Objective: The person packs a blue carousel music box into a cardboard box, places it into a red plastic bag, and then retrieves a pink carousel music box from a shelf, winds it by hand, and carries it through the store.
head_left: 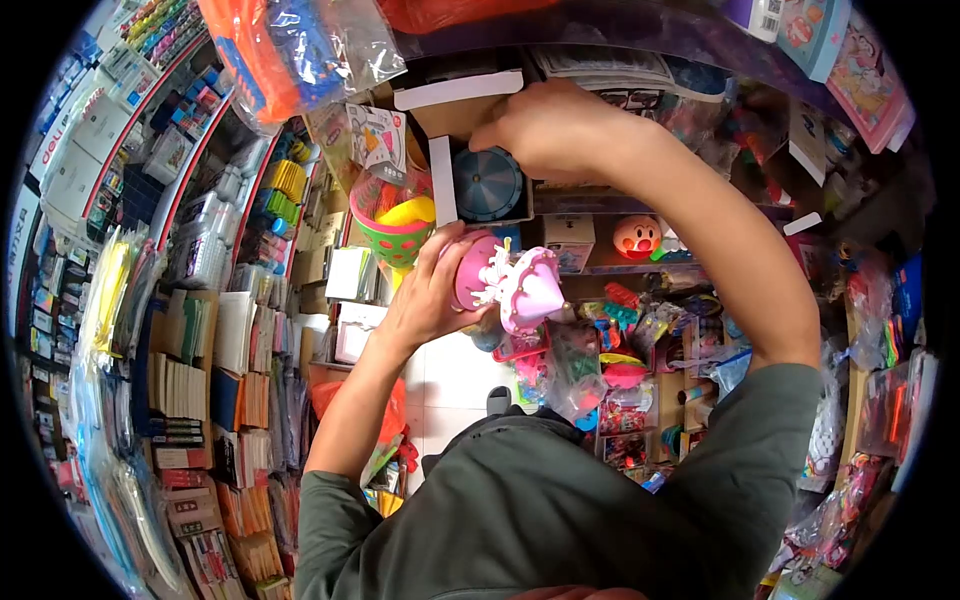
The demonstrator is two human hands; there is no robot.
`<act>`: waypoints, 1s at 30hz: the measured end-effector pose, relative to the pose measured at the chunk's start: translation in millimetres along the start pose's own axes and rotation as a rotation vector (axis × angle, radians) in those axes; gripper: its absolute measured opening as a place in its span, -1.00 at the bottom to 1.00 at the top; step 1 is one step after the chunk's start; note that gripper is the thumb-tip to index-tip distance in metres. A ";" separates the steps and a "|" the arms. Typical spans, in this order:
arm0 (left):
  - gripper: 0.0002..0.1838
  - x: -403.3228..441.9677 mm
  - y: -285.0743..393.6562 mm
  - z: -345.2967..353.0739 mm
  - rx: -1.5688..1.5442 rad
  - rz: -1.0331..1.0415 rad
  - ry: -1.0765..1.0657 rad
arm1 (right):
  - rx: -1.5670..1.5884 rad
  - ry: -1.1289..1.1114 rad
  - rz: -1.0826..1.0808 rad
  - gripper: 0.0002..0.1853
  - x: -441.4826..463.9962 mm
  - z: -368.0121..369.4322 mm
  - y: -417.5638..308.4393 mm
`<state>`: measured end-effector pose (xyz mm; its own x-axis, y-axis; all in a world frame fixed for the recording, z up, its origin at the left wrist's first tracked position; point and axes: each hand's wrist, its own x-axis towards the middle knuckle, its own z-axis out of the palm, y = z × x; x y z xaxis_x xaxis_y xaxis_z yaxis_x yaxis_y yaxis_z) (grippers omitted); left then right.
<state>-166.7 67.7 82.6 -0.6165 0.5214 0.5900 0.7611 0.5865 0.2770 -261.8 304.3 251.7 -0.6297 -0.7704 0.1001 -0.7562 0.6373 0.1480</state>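
A pink carousel ornament (528, 290) with a cone-shaped top and small white figures is tipped sideways in my left hand (430, 290). The fingers of that hand wrap around its round pink base. Just above it is an open cardboard box (442, 180) with white flaps, holding a dark blue round object (489, 184) with a ribbed top. My right hand (550, 130) is at the box's upper right corner, fingers curled over the opening near the blue object. Its fingertips are partly hidden, so what they grip does not show.
Left of the box stands a green-and-pink strawberry-patterned cup (395, 240) with yellow things inside. A plastic-wrapped orange and blue package (290, 55) hangs overhead. Bookshelves (210, 400) crowd the left side; bagged toys (620, 375) fill the right. White floor tiles (455, 375) show below.
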 end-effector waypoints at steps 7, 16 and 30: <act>0.11 -6.2 -2.1 10.2 0.029 0.014 0.061 | -0.020 0.030 -0.116 -0.44 3.9 24.2 -4.0; 0.14 -15.8 -4.5 17.2 0.054 -0.010 0.072 | -0.004 0.034 -0.142 -0.23 -2.1 18.7 -2.4; 0.05 -20.5 -10.3 21.1 -0.026 0.006 0.106 | 0.105 -0.250 0.076 -0.21 -7.9 -7.3 4.1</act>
<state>-166.2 64.1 51.7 -0.5882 0.4558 0.6680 0.7706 0.5665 0.2919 -258.6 312.8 258.7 -0.6998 -0.7003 -0.1408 -0.7112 0.7015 0.0457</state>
